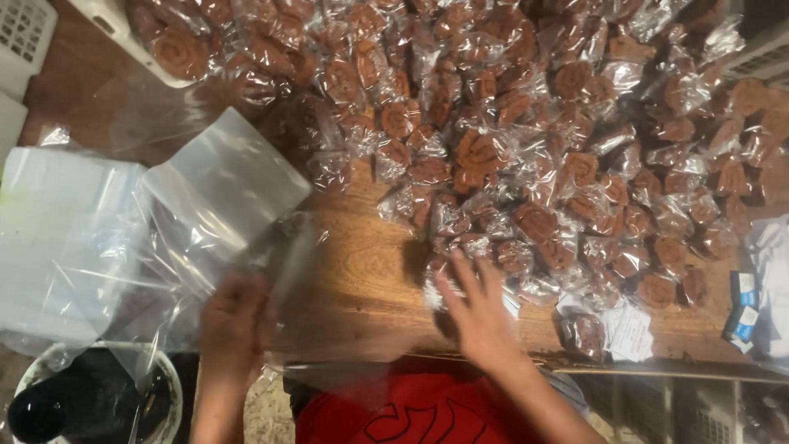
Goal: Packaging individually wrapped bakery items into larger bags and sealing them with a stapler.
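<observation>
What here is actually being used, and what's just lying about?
In use:
left hand holding a clear plastic bag
right hand on the wrapped brown rolls

Lying about:
stack of clear bags
white basket
paper slip

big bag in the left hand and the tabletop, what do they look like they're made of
Big bag held by the left hand: thin clear plastic film, glossy, judging by the see-through sheet, creases and white glare. Tabletop: looks like wood or a wood-look surface, brown with visible grain rings and a mild sheen; which one cannot be told. The right hand reaches toward small wrapped brown rolls, also in shiny clear wrap.
</observation>
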